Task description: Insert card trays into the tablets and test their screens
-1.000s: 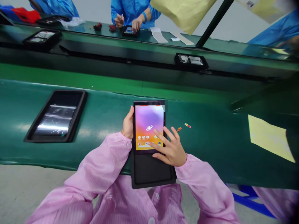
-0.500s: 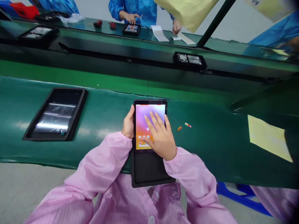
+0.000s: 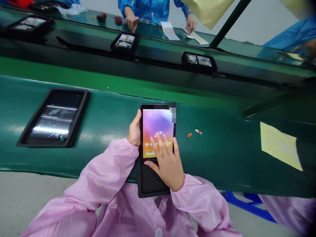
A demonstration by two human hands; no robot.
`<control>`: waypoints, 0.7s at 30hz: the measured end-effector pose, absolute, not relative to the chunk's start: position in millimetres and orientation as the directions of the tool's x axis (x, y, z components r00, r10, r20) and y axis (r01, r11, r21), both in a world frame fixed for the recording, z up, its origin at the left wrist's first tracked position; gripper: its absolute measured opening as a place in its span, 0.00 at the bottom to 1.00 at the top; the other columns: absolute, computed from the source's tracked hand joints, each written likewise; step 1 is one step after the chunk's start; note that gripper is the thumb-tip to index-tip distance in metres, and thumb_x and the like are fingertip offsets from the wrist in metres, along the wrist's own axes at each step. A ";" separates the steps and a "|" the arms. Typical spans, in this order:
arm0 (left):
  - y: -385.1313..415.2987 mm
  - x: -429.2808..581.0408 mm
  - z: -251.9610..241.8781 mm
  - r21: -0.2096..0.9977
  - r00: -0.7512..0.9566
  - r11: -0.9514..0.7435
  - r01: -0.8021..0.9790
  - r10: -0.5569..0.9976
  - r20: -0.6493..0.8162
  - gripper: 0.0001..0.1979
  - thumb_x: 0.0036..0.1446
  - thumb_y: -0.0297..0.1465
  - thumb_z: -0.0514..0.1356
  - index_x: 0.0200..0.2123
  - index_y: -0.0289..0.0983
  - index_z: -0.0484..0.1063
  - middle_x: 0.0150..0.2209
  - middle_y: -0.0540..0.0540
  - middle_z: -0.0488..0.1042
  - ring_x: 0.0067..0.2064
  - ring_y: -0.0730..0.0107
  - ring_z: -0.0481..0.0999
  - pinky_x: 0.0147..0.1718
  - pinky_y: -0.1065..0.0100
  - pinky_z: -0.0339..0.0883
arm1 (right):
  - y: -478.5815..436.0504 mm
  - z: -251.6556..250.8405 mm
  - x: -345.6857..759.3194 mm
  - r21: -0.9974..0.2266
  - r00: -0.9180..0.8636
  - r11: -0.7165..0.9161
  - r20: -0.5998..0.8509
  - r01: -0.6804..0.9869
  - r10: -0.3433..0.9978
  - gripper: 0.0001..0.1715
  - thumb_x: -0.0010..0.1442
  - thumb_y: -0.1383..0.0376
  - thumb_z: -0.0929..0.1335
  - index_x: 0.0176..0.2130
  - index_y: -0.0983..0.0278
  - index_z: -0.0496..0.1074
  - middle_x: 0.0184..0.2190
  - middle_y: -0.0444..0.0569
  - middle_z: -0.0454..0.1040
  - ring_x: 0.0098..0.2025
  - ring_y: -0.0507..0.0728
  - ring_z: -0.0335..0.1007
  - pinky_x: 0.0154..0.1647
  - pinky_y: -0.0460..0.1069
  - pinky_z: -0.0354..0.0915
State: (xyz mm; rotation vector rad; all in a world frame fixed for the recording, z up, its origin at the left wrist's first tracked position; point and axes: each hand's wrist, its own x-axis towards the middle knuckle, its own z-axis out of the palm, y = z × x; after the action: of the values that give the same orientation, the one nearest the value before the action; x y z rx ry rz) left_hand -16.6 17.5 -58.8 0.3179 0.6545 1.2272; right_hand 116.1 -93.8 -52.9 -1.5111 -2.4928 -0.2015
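A lit tablet (image 3: 156, 123) with a purple and orange home screen is tilted up over a black foam tray (image 3: 153, 184) at the table's near edge. My left hand (image 3: 134, 130) grips the tablet's left edge, thumb along the side and the other fingers hidden behind it. Over the lower part of the screen lies my right hand (image 3: 169, 161), fingers spread and holding nothing. Its fingertips cover some of the icons; whether they press the glass I cannot tell. Just right of the tablet are two small colourful strips, an orange one (image 3: 189, 135) and a pale one (image 3: 198, 131).
Another tablet (image 3: 55, 118) lies dark in a black tray on the left. A yellow sheet (image 3: 280, 144) is on the right. Beyond the green table (image 3: 222, 158), a conveyor carries trays with opened devices (image 3: 125, 41), (image 3: 199, 61). A co-worker in blue (image 3: 150, 11) stands across, hands over papers.
My right hand has slid down the screen, towards me. My left hand keeps its hold. Across the line, a tray with an opened device has moved from the co-worker's bench onto the conveyor.
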 end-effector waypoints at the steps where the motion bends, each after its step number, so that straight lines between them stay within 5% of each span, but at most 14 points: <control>1: 17.7 -16.5 -58.9 0.554 0.185 0.324 -0.767 0.938 -0.292 0.24 0.59 0.47 0.56 0.48 0.34 0.76 0.42 0.43 0.80 0.49 0.55 0.78 0.51 0.60 0.69 | -94.5 -53.0 116.4 -0.003 -0.448 0.463 0.252 0.886 0.858 0.43 0.64 0.43 0.58 0.66 0.67 0.54 0.67 0.57 0.56 0.67 0.67 0.50 0.67 0.66 0.42; 14: 13.4 -15.7 -52.1 0.599 0.139 0.294 -0.745 0.946 -0.292 0.25 0.61 0.48 0.53 0.45 0.34 0.77 0.42 0.43 0.80 0.48 0.56 0.78 0.51 0.60 0.69 | -119.8 -54.9 133.4 -0.076 -0.480 0.525 0.309 0.848 0.821 0.33 0.66 0.50 0.60 0.62 0.66 0.63 0.63 0.54 0.64 0.64 0.64 0.57 0.69 0.66 0.38; 21: -10.7 -6.4 -22.2 0.633 -0.204 -0.097 -0.768 0.974 -0.098 0.28 0.66 0.47 0.41 0.48 0.42 0.76 0.46 0.48 0.79 0.56 0.62 0.72 0.56 0.64 0.65 | -87.2 -20.9 109.5 -0.341 -0.108 0.314 0.507 0.886 0.855 0.33 0.69 0.54 0.52 0.68 0.65 0.51 0.66 0.60 0.58 0.68 0.64 0.50 0.68 0.67 0.43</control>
State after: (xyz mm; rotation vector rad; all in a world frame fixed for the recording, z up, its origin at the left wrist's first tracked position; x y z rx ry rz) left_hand -6.4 -10.7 -22.2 0.4096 0.6732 1.6634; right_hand 109.5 -87.2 -20.9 -1.5365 -1.9532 -0.0633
